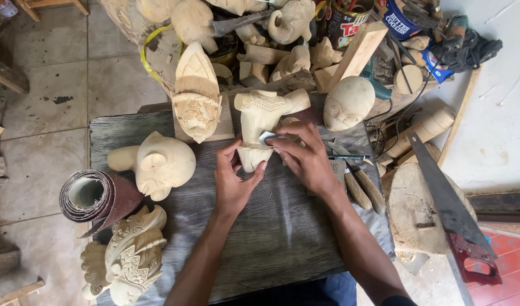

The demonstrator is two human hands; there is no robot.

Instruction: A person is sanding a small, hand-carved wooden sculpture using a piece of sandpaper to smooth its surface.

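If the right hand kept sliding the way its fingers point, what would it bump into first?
The right hand points up-left across the carved wooden torso, which it already touches with a small piece of sandpaper. Beyond that, probably the carved pointed headdress, though depth is unclear.

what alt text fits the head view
Two bare hands work on a pale carved wooden torso on a grey wooden board: left hand steadies its base, right hand presses a small sandpaper piece against it.
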